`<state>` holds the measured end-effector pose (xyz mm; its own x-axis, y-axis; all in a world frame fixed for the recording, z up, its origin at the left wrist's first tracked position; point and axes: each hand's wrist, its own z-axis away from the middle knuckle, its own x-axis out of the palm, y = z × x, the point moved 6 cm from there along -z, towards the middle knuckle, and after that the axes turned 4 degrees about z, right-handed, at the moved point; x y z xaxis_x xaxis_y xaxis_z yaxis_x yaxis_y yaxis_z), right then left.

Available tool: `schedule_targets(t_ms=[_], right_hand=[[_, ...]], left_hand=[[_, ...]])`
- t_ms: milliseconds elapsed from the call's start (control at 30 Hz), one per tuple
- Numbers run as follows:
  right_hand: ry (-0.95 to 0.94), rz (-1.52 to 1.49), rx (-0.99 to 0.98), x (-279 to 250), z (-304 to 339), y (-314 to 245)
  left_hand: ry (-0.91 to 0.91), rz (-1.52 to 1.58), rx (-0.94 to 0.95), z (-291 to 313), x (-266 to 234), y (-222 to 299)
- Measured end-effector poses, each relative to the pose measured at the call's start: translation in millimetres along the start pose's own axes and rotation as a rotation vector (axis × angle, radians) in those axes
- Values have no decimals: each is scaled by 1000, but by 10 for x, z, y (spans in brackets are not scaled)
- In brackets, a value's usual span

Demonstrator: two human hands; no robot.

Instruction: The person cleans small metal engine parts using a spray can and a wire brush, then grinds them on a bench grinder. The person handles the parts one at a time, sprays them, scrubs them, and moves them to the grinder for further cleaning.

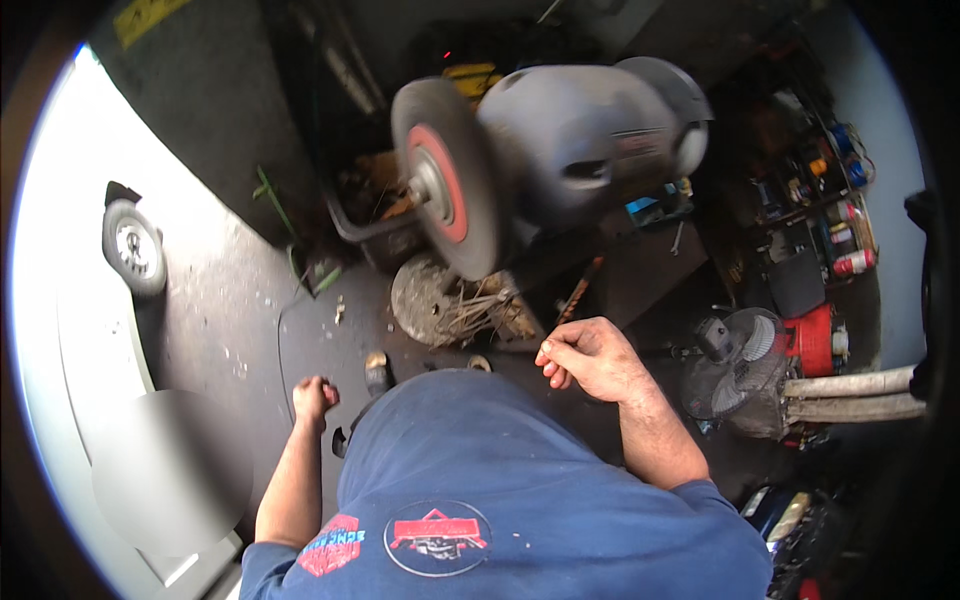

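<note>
My right hand (592,360) is raised in front of my body at the right, with thumb and fingers pressed together. Whatever it may hold is hidden or too small to make out. Lower at my left side hangs my left hand (314,399), its fingers curled closed and their inside hidden. Ahead of both hands stands a bench grinder with a grey-blue motor body (580,130). Its dark round wheel (482,190) has a red centre and a metal shaft end. Neither hand touches the grinder; the right one is nearer to it.
A round rough block (425,298) lies below the wheel, beside an orange-and-dark rod (582,288). A wrench (677,238) rests on a dark surface. At the right are a caged fan (735,365), a red container (808,340) and cluttered shelves. A car wheel (137,248) shows at the left.
</note>
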<state>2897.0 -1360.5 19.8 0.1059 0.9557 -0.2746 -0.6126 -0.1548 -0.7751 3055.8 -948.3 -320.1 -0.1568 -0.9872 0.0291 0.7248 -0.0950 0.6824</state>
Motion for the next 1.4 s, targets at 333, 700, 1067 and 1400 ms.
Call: schedule_targets(t_ms=[333, 700, 1067, 1400], right_hand=[[-248, 99, 258, 857, -229, 389], [-379, 77, 419, 1993, -1025, 2499], [-341, 1099, 58, 4201, -3779, 6028], [-303, 1312, -28, 5024, -5186, 7197]], left_hand=[[470, 532, -223, 554, -794, -1176], [797, 768, -163, 1395, -684, -2891], [360, 783, -724, 512, 780, -4875], [318, 1045, -772, 549, 412, -5022]])
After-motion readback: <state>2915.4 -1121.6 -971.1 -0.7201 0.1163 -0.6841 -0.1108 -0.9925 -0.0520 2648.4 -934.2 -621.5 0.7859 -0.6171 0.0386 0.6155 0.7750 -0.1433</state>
